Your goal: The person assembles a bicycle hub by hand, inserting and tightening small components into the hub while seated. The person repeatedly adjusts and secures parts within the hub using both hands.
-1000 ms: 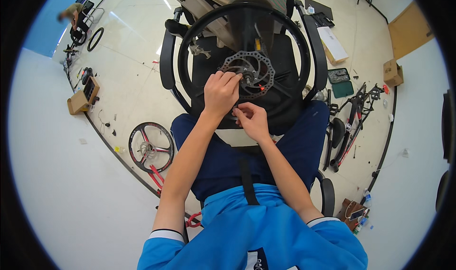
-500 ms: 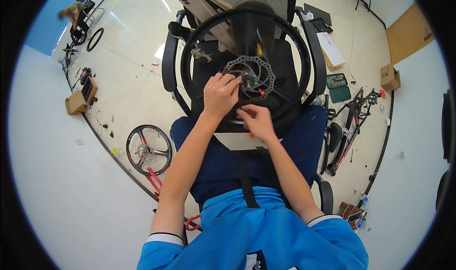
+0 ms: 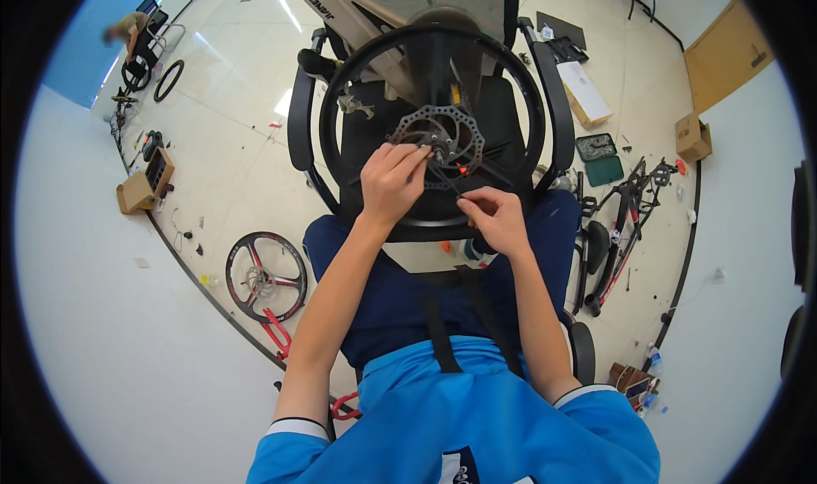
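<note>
A black bicycle wheel [image 3: 535, 120] lies across the seat of a black office chair [image 3: 559, 101] in front of me. Around the hub at its middle sits a round perforated disc brake rotor [image 3: 475, 137]. The closed fingertips of my left hand [image 3: 391, 183] are at the near left side of the hub; what they pinch, if anything, is too small to make out. Between finger and thumb, my right hand [image 3: 497, 219] holds a thin dark rod-like tool [image 3: 448, 182], slanting up toward the hub. Beside the hub shows a small orange-red piece [image 3: 462, 169].
Past the wheel stands a pale bicycle frame [image 3: 340, 12]. A spoked wheel [image 3: 271, 271] lies on the floor at left, and a dark red-trimmed bike frame [image 3: 627, 229] at right. An open green case [image 3: 604, 170] and cardboard boxes [image 3: 694, 138] are farther right. Another person [image 3: 132, 29] bends down far left.
My right hand has moved slightly right and down, and the thin tool now shows clearly in its fingers. My left hand stays by the hub. The view has shifted slightly.
</note>
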`<state>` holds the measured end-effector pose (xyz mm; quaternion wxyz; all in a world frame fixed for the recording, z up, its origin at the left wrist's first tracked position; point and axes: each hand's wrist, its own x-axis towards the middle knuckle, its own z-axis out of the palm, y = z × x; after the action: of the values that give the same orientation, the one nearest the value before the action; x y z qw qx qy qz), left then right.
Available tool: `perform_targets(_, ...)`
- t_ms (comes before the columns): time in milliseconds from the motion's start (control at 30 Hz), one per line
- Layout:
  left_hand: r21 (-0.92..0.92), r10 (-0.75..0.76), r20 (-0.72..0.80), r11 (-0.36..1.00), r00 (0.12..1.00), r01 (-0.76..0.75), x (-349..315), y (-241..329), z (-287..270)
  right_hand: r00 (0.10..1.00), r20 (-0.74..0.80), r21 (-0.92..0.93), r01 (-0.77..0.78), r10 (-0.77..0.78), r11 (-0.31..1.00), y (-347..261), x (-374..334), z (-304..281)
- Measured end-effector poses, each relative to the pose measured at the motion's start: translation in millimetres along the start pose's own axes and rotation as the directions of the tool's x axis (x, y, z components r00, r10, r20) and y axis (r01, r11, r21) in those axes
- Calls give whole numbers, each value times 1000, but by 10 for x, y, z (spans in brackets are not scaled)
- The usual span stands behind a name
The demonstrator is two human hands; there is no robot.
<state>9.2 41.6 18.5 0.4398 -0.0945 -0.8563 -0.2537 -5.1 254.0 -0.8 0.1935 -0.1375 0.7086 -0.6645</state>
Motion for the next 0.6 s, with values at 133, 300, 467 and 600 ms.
perform_targets(133, 7, -2, 104, 1000, 995, 1, 212, 138, 124, 996, -74, 32, -40, 42, 999, 88, -3, -75)
perform_targets(300, 152, -64, 186, 988, 981, 35, 242, 175, 292, 996, -71, 118, -50, 58, 992, 291, 109, 98)
perform_targets(467, 228, -83, 174, 973, 981, 42, 162, 199, 335, 993, -65, 152, -91, 102, 984, 332, 119, 306)
perform_targets(600, 196, -63, 147, 980, 987, 33, 124, 165, 354, 992, -82, 162, -83, 97, 983, 369, 122, 340)
